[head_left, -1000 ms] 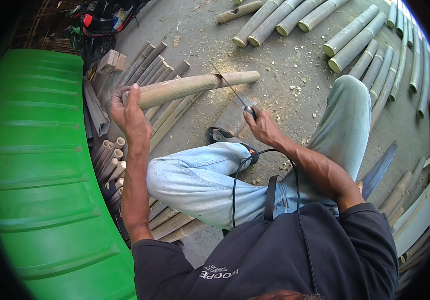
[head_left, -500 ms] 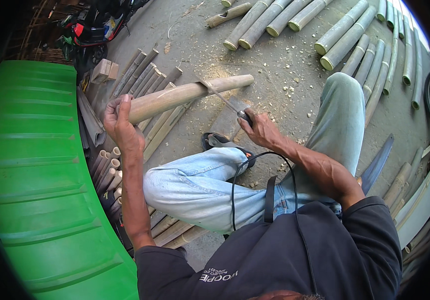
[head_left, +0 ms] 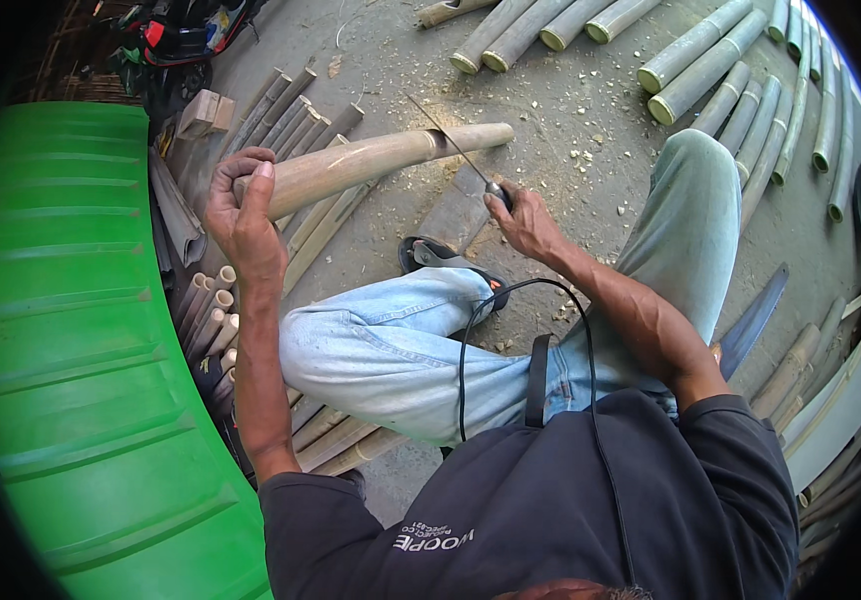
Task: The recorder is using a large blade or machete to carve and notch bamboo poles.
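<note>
A curved length of tan bamboo (head_left: 351, 172) is raised in front of me. My left hand (head_left: 247, 222) is wrapped round its thick near end, thumb on top. Toward the thinner far end, a dark notch (head_left: 439, 145) shows in its upper wall. My right hand (head_left: 529, 222) is closed on the dark handle of a knife (head_left: 470, 158) with a long, thin blade. That blade crosses the bamboo just beside the notch; whether it touches the wall I cannot tell. Below the bamboo, a flat wooden board (head_left: 459, 210) rests on the ground by my sandalled foot.
A green ridged panel (head_left: 71, 330) fills the left side. Cut bamboo pieces (head_left: 213, 305) stand bundled beside it. Thick bamboo poles (head_left: 701, 70) lie at the far right. A saw (head_left: 754, 318) lies by my right knee, and pale chips (head_left: 571, 130) litter the ground.
The knife has swung so its blade points up and away, and it has shifted slightly right along the bamboo. The bamboo has turned a little, bringing the notch into sight.
</note>
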Available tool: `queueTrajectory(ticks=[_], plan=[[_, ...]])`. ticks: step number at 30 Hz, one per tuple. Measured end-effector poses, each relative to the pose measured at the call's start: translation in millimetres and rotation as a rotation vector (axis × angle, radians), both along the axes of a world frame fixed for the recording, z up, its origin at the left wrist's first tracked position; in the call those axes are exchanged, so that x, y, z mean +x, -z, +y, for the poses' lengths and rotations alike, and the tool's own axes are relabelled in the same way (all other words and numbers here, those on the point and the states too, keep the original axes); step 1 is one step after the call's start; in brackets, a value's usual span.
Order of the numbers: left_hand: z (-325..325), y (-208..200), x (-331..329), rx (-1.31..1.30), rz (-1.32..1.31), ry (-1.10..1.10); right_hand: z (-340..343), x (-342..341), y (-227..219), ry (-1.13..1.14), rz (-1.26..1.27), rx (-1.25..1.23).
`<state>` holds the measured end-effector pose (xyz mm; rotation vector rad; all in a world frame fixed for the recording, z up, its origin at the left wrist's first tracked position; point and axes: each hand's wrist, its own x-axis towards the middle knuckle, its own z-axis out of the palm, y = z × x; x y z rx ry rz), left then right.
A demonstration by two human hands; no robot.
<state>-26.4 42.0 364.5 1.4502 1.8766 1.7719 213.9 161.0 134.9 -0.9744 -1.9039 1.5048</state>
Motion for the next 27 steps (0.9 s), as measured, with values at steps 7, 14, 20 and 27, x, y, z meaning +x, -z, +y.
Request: queueTrajectory(ticks=[7, 14, 20, 27], plan=[[-4, -9, 10, -0.030, 0.140, 0.036, -15, 8, -37, -0.177, 0.091, 0.182], [-7, -9, 9, -0.067, 0.297, 0.127, -4, 4, -15, -0.088, 0.016, 0.079], [1, -11, 26, -0.079, 0.369, 0.210, 20, 10, -2, -0.026, -0.037, 0.060], [-5, -16, 37, -0.109, 0.450, 0.278, 14, 15, -15, -0.132, 0.047, 0.063]])
